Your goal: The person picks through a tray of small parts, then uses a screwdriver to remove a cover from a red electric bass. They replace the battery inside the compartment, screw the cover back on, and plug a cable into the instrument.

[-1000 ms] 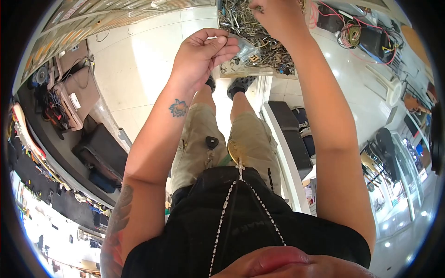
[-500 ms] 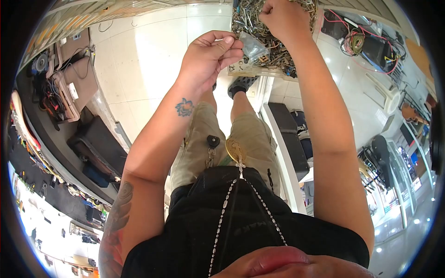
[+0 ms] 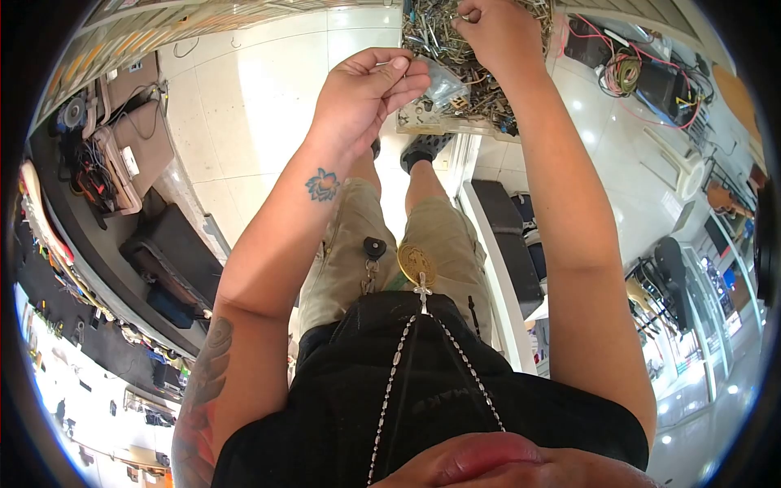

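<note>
A box (image 3: 419,122) at the top of the view is heaped with small metal pieces (image 3: 435,32), many thin and screw-like. A clear plastic bag (image 3: 446,84) lies on the heap near the box's close edge. My left hand (image 3: 366,91) is at the box's left side, beside the bag, its thumb and forefinger pinched together. What sits in that pinch is too small to name. Over the heap, my right hand (image 3: 503,37) has its fingertips drawn together at a small metallic piece I cannot make out. The frame's top edge cuts off part of the box.
Coiled cables (image 3: 622,75) and a dark case lie on the floor to the right of the box. A white bench edge with black cushions (image 3: 512,244) runs beside my legs. On the left stand a counter with tools and a grinder (image 3: 71,110).
My left hand has shifted slightly up, still pinched. The right hand's fingers have moved a little over the heap. The box sits slightly further left in the view.
</note>
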### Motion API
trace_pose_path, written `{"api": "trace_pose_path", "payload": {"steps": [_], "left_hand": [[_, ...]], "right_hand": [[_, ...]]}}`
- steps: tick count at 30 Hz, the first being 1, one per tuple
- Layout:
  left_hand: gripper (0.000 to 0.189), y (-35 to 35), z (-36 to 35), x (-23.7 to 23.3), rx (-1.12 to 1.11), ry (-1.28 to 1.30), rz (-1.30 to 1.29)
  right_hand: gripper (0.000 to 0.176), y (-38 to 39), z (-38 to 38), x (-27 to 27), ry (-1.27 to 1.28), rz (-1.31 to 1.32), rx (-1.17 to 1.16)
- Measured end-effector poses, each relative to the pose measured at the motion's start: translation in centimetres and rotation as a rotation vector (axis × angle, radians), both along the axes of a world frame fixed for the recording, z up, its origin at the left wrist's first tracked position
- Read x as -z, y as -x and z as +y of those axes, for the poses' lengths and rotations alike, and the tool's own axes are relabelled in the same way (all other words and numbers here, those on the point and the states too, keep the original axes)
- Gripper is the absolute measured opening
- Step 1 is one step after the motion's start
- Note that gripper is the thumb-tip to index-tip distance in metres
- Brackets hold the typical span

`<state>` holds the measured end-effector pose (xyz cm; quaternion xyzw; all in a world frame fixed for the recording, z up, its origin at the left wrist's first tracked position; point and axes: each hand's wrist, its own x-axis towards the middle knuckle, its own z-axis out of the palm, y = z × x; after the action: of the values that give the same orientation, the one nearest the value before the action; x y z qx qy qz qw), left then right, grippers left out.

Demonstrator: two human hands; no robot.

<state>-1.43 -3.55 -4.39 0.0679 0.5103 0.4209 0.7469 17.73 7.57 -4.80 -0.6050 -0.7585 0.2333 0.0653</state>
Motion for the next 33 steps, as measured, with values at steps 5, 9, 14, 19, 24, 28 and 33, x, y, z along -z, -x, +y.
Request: {"api": "trace_pose_path", "payload": {"steps": [5, 9, 14, 19, 24, 28, 33], "left_hand": [[0.026, 0.0, 0.0, 0.0, 0.007, -0.001, 0.005], [0.026, 0.0, 0.2, 0.1, 0.010, -0.008, 0.002], [0.026, -0.2, 0.2, 0.7, 0.014, -0.025, -0.008], [0.028, -0.3, 0.5, 0.0, -0.020, -0.020, -0.035], [0.033, 0.2, 1.0, -0.6, -0.042, -0.027, -0.092], [0.035, 0.4, 0.9, -0.7, -0.034, -0.041, -0.095], [0.033, 0.7, 0.3, 0.0, -0.039, -0.028, -0.143]], "right_hand": [[0.010, -0.3, 0.4, -0.1, 0.048, -0.025, -0.039], [0.011, -0.6, 0.3, -1.4, 0.074, -0.078, -0.014], [0.011, 0.2, 0.0, -1.0, -0.068, -0.164, -0.096], [0.013, 0.4, 0.0, 0.2, -0.066, -0.144, -0.110], [0.016, 0.3, 0.1, 0.5, -0.088, -0.212, -0.155], [0.017, -0.1, 0.2, 0.2, -0.094, -0.240, -0.232], [0.019, -1.0, -0.3, -1.0, 0.034, -0.142, -0.150]]}}
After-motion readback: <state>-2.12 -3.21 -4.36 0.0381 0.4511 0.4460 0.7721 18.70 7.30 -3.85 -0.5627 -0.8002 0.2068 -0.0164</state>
